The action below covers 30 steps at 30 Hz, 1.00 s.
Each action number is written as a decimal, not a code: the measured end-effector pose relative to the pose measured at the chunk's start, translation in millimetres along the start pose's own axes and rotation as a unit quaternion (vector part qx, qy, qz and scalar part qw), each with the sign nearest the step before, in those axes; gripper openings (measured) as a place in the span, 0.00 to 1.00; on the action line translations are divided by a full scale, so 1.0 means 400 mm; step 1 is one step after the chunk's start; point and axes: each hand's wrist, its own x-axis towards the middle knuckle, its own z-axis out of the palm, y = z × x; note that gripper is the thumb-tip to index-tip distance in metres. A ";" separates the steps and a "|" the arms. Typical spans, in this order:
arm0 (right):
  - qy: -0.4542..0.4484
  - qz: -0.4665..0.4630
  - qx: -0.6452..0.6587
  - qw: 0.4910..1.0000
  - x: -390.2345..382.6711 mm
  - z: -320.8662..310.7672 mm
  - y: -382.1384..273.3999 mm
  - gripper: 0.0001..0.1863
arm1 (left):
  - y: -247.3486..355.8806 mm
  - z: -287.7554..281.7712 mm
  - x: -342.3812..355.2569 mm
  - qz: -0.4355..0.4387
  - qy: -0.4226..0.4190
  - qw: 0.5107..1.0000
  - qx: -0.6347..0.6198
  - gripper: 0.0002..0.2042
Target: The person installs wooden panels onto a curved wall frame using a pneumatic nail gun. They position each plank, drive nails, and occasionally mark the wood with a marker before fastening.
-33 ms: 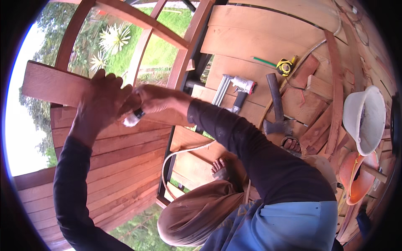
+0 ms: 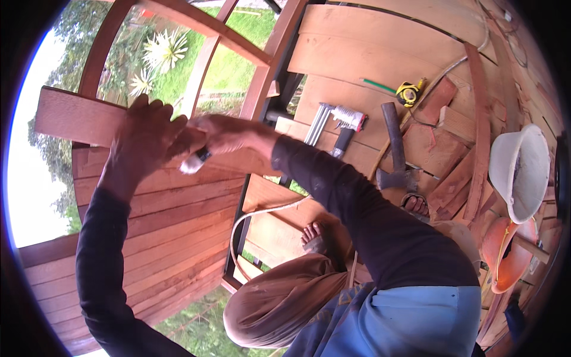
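Observation:
A reddish-brown wooden board (image 2: 74, 121) lies across the upright slats of a wooden wall frame on the left. My left hand (image 2: 143, 140) is closed over the right part of this board, fingers curled across its top edge. Right beside it, my right hand (image 2: 223, 134) is closed round a short tool with a black band and a whitish rounded end (image 2: 191, 163). That end points down and left below my fingers; the rest of the tool is hidden in the grip. The two hands nearly touch, overlapping the board's end.
Planks of the wall (image 2: 178, 205) run below the hands. On the wooden floor lie a nail gun (image 2: 345, 122), a hatchet (image 2: 392, 143), a tape measure (image 2: 409, 93), a green pencil (image 2: 377, 85) and wood offcuts. A white bowl-like container (image 2: 505, 172) and an orange hard hat (image 2: 511, 268) stand right.
The whitish end of the tool has swung slightly up and right as my right hand turned. My left hand stays on the board. The whole view has shifted a little.

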 end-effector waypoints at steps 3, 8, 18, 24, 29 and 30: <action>0.145 -0.023 0.057 0.987 -0.027 -0.052 0.078 0.57 | -0.070 0.068 -0.037 -0.043 0.018 0.999 -0.002 0.16; 0.354 0.065 0.071 0.930 -0.144 -0.196 0.286 0.22 | -0.098 0.108 -0.032 -0.118 -0.048 0.988 0.083 0.17; 0.339 0.209 0.017 0.917 -0.394 -0.160 0.688 0.12 | -0.153 0.294 -0.025 -0.171 -0.090 0.980 0.052 0.16; 0.353 0.246 0.073 0.900 -0.388 -0.164 0.638 0.12 | -0.142 0.347 -0.021 -0.184 -0.142 0.972 0.037 0.18; 0.339 0.236 0.088 0.906 -0.401 -0.173 0.632 0.11 | -0.130 0.368 -0.016 -0.172 -0.126 0.977 0.027 0.16; 0.343 0.240 0.089 0.904 -0.401 -0.174 0.633 0.12 | -0.130 0.369 -0.017 -0.168 -0.131 0.977 0.024 0.17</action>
